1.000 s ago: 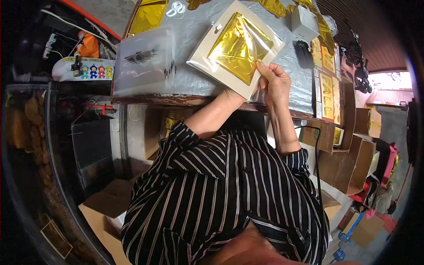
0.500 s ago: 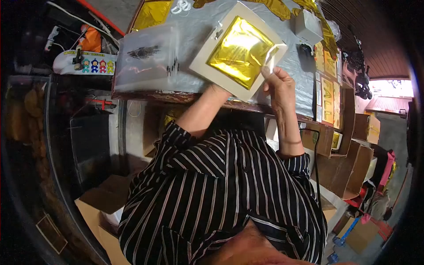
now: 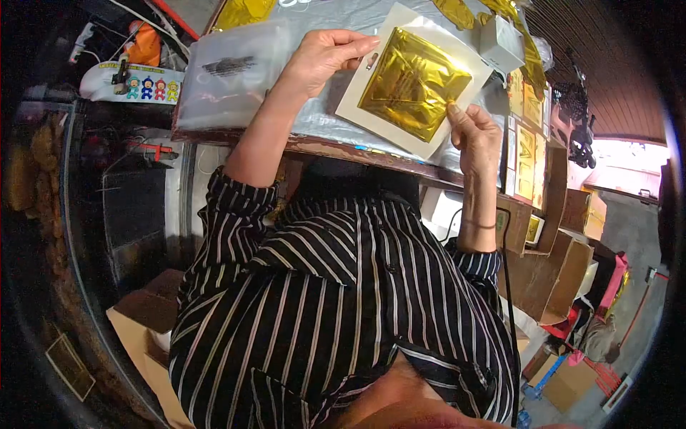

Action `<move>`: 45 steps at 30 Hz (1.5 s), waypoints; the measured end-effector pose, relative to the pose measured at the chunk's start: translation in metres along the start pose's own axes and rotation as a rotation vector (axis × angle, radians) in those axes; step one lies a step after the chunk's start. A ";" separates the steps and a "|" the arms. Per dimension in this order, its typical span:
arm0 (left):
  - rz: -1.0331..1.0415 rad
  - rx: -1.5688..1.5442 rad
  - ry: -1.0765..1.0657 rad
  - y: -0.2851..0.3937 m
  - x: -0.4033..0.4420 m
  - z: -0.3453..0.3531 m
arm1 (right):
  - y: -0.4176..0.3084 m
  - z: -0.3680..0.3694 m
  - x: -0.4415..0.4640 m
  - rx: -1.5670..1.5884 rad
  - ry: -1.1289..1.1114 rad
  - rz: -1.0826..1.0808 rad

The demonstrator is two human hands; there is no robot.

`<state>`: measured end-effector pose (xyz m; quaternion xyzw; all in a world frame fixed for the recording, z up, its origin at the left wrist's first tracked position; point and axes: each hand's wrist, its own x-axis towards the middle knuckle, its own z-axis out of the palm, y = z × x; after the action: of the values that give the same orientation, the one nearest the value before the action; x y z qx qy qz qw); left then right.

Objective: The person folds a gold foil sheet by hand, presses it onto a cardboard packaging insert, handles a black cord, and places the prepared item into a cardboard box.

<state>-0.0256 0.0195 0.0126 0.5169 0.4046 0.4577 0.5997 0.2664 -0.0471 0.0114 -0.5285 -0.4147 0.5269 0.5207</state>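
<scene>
A flat cream card package (image 3: 416, 84) with a folded gold foil piece under clear film is held tilted above the grey-covered table (image 3: 321, 118). My left hand (image 3: 321, 61) pinches its upper left edge, near the hanging hole, between thumb and fingers. At the lower right edge my right hand (image 3: 475, 136) grips it, thumb on the front over the gold foil and the other fingers partly behind the card. Left of the package stands a translucent plastic box (image 3: 232, 79) with dark marks on it.
A small white box (image 3: 501, 43) sits beyond the package at the right. Gold-lettered packages (image 3: 527, 161) lie along the table's right edge. Gold foil (image 3: 244, 13) is at the far left. Open cardboard boxes (image 3: 547, 275) stand below right, and another (image 3: 143, 336) below left.
My left hand has come out from beneath the package and now pinches its upper left edge. The package has moved right, with my right hand still on its lower right side.
</scene>
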 end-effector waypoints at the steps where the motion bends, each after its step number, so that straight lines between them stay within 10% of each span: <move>1: -0.002 -0.001 0.000 -0.001 0.000 0.000 | -0.001 -0.001 -0.001 -0.001 0.000 0.003; 7: -0.042 0.070 -0.017 -0.014 -0.005 0.006 | 0.000 -0.008 -0.002 -0.056 -0.009 0.043; 12: 0.440 0.413 -0.189 0.000 -0.010 0.005 | -0.008 -0.010 -0.004 -0.058 -0.026 0.053; 25: -0.031 0.146 -0.328 -0.005 -0.020 0.012 | 0.008 -0.024 -0.003 0.044 -0.074 0.059; 31: 0.103 -0.493 -0.227 -0.023 -0.021 0.027 | -0.001 -0.022 -0.009 -0.055 -0.031 0.059; 33: -0.153 -0.974 -0.002 0.002 -0.037 0.061 | 0.002 -0.018 -0.010 0.055 -0.039 0.081; 37: -0.062 -1.362 -0.382 -0.096 -0.017 0.110 | 0.012 -0.004 -0.013 0.100 -0.009 0.109; 45: -0.119 -1.247 -0.294 -0.093 -0.026 0.145 | 0.008 0.014 -0.025 0.166 0.065 0.050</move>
<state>0.1188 -0.0464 -0.0589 0.1051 0.0041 0.4975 0.8611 0.2490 -0.0707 0.0082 -0.5107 -0.3390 0.5548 0.5625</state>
